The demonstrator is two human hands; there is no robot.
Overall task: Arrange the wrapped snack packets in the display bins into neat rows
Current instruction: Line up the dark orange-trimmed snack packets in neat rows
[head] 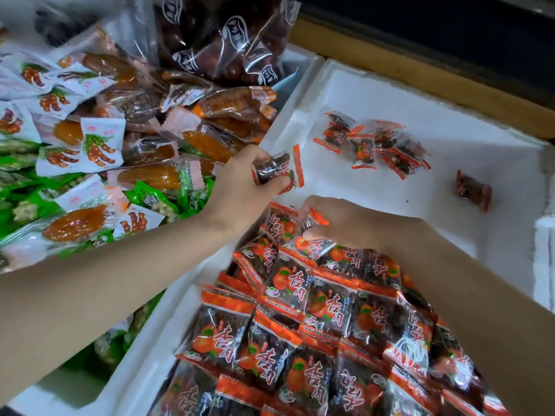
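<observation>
Packets (pixel 300 310) near me sit in rough rows, but a loose clump (pixel 372 145) waits up top; left hand (pixel 237 181) grips one, right hand (pixel 345 223) pinches another.

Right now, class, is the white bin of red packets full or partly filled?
Partly filled: red packets cover the near end; white bin floor beyond mostly bare.

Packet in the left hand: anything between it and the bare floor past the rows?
Nothing visible. The left hand holds the packet over bare bin floor past the rows. The right hand pinches a row packet beside that spot; loose packets lie farther back.
</observation>
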